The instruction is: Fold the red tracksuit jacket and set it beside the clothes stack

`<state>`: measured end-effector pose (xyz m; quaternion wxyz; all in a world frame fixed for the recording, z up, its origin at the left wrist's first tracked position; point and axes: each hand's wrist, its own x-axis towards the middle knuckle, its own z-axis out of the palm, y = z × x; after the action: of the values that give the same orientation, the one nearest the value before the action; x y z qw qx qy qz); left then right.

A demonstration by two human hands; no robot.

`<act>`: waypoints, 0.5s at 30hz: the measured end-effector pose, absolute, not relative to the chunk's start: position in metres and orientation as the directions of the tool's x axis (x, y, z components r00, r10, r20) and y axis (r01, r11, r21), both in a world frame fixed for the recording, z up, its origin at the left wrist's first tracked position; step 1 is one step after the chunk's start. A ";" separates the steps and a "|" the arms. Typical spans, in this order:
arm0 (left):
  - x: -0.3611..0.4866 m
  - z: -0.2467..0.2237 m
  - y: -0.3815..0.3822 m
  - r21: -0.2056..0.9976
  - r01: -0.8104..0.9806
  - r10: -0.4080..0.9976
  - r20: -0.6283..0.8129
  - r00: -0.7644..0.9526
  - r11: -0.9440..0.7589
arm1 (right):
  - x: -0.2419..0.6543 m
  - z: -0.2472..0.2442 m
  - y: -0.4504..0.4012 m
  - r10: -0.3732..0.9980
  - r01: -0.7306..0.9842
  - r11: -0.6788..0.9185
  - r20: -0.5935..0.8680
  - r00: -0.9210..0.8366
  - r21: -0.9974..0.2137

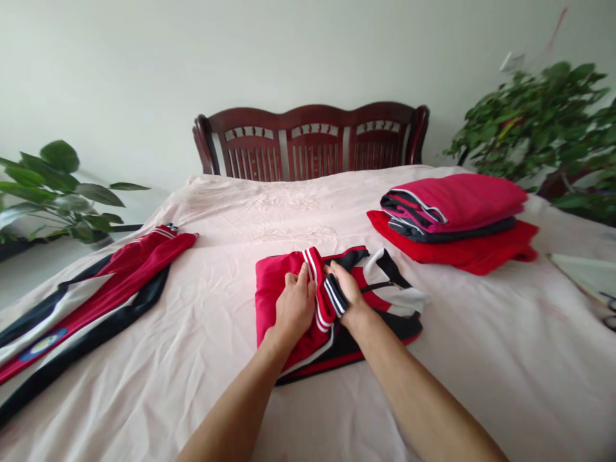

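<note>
A red, black and white jacket [269, 282] lies partly folded in front of me on the bed. My left hand [294, 303] is closed on its red ribbed hem with white stripes, index finger laid along the edge. Close beside it, my right hand [345, 285] holds the jacket near a dark striped cuff [335, 295], which lies against the hand and wrist. Folds of fabric partly hide the right fingertips. The white-and-black collar end [392, 289] with a zip points right.
A pale pink sheet [216, 333] covers the bed. Folded red and dark clothes [462, 199] are stacked at the right. Another red, white and black garment [120, 276] lies stretched at the left. A wooden chair back [312, 144] and leafy plants [539, 128] stand beyond the edges.
</note>
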<state>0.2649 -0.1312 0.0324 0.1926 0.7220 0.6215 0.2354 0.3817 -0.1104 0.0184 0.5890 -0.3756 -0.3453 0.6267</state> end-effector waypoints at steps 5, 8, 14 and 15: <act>0.282 0.029 -0.137 0.364 0.912 0.981 0.102 0.164 -0.190 | 0.395 0.044 -0.109 0.956 0.112 0.180 0.201 0.213 -0.977; 0.284 0.030 -0.145 0.305 0.924 0.972 0.119 0.202 -0.230 | 0.385 0.058 -0.097 0.904 0.423 0.404 0.424 -0.049 -0.811; 0.271 0.012 -0.182 0.183 0.886 0.897 0.211 0.388 -0.426 | 0.380 0.022 -0.072 0.949 0.771 0.288 0.062 -0.309 -0.569; 0.269 0.007 -0.189 0.168 0.874 0.881 0.228 0.415 -0.456 | 0.383 0.014 -0.070 0.954 0.813 0.274 0.043 -0.295 -0.513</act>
<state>0.2690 -0.1888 0.0074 0.0115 0.8411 0.5216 0.1428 0.3828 -0.0704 0.0136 0.1746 -0.5674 -0.7789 0.2021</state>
